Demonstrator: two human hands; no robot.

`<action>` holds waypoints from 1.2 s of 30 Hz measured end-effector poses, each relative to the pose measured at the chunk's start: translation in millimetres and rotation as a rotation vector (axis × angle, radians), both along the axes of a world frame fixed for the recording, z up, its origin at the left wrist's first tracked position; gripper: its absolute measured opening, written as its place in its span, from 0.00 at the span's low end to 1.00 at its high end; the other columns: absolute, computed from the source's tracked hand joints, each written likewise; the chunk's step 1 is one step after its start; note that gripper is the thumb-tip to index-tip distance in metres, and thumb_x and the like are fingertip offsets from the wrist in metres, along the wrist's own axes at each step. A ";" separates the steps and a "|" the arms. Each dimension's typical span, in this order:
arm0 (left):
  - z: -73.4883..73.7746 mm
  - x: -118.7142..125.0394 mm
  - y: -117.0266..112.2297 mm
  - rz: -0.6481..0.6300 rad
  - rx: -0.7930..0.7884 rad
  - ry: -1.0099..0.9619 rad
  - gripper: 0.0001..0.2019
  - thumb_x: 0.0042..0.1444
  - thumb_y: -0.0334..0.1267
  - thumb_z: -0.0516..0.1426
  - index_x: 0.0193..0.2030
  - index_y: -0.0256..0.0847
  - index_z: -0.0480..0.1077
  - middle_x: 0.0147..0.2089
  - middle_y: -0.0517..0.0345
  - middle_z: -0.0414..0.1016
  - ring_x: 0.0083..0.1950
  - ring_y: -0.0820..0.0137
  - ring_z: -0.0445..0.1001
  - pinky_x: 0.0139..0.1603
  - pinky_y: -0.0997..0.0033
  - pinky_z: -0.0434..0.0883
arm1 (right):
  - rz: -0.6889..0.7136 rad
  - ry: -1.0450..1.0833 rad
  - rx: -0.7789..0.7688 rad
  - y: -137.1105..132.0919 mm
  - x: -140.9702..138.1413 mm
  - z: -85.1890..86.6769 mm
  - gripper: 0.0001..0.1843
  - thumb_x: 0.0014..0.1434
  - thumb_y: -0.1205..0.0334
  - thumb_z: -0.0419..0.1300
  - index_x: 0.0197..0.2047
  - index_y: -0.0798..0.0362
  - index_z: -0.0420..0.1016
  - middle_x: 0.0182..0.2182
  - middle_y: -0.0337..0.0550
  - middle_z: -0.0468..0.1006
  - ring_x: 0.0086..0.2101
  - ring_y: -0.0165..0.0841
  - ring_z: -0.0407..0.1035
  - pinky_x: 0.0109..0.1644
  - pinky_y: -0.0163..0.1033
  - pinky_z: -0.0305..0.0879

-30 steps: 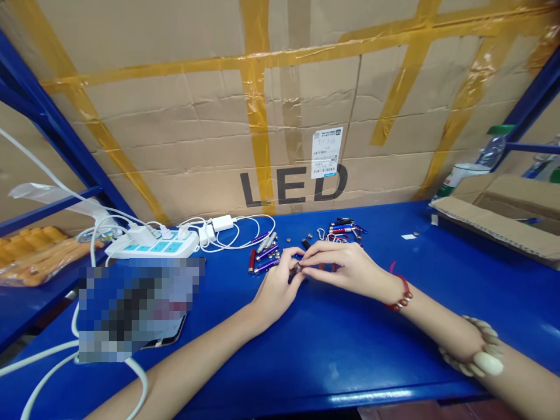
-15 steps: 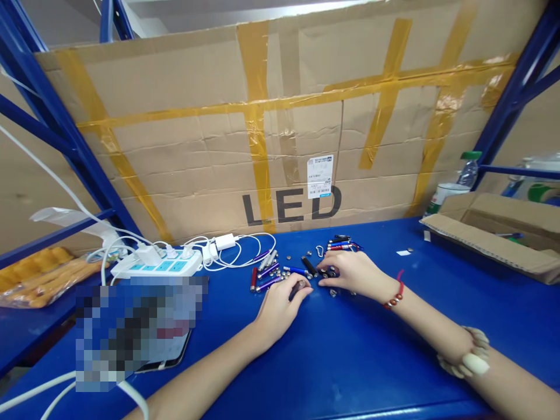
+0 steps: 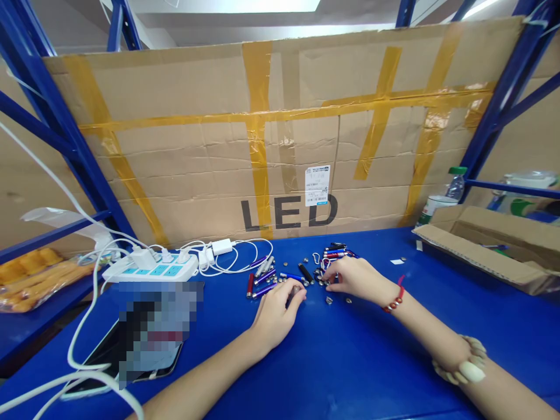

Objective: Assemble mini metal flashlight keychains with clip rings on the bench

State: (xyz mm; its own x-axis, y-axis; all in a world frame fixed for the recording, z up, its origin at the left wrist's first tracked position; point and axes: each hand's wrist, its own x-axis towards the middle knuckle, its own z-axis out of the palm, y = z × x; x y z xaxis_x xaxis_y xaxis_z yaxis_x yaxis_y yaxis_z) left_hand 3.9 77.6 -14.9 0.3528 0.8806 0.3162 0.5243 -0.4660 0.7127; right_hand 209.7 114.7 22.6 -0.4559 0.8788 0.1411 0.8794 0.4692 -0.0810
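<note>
Left hand (image 3: pixel 275 312) curled, thumb (image 3: pixel 298 298) opposing fingers (image 3: pixel 292 284); right hand (image 3: pixel 359 280) apart, fingers bent down, forearms (image 3: pixel 214 368) angled inward.

On the big brown cardboard sheet (image 3: pixel 196 169) crossed with yellow tape in front of me, I read "LED" in bold black printed capitals (image 3: pixel 286 212). A rectangular white paper label (image 3: pixel 317 185), overlapping the top of the D, carries a barcode and small print I can't make out.
</note>
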 end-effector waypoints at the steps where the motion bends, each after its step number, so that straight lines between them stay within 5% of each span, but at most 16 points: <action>1: 0.8 0.1 -0.6 0.000 0.002 0.003 0.11 0.60 0.42 0.46 0.36 0.42 0.66 0.34 0.61 0.74 0.36 0.72 0.71 0.37 0.75 0.64 | 0.003 -0.013 -0.012 -0.2 -0.4 0.0 0.07 0.49 0.63 0.62 0.34 0.47 0.78 0.30 0.37 0.78 0.32 0.33 0.72 0.29 0.33 0.60; 10: 2.3 -1.9 -2.5 -0.007 0.024 0.023 0.10 0.60 0.41 0.46 0.37 0.42 0.66 0.34 0.62 0.74 0.37 0.73 0.71 0.39 0.75 0.63 | 0.001 0.055 0.007 -0.1 -6.7 -2.0 0.05 0.51 0.63 0.58 0.26 0.51 0.74 0.29 0.37 0.76 0.30 0.31 0.69 0.29 0.33 0.59; 22: 3.0 -2.1 -2.6 -0.014 0.019 0.017 0.10 0.60 0.41 0.46 0.36 0.42 0.66 0.34 0.61 0.74 0.36 0.72 0.71 0.38 0.75 0.63 | 0.061 0.082 -0.059 3.1 1.5 -2.7 0.10 0.48 0.54 0.63 0.34 0.49 0.76 0.32 0.39 0.77 0.29 0.32 0.71 0.29 0.34 0.63; 28: 1.4 -1.9 -2.0 -0.018 0.010 0.021 0.11 0.60 0.42 0.46 0.36 0.42 0.66 0.33 0.61 0.74 0.36 0.72 0.70 0.38 0.74 0.63 | 0.147 0.119 -0.070 5.1 7.1 -5.5 0.04 0.47 0.65 0.63 0.30 0.50 0.77 0.30 0.39 0.78 0.32 0.33 0.72 0.34 0.34 0.65; 36: 0.7 0.5 -2.3 -0.006 0.012 0.041 0.11 0.61 0.42 0.45 0.36 0.42 0.65 0.32 0.61 0.73 0.37 0.71 0.70 0.39 0.74 0.62 | 0.055 0.183 -0.275 4.1 7.5 -2.5 0.10 0.45 0.72 0.61 0.33 0.55 0.78 0.29 0.43 0.77 0.30 0.32 0.71 0.33 0.34 0.66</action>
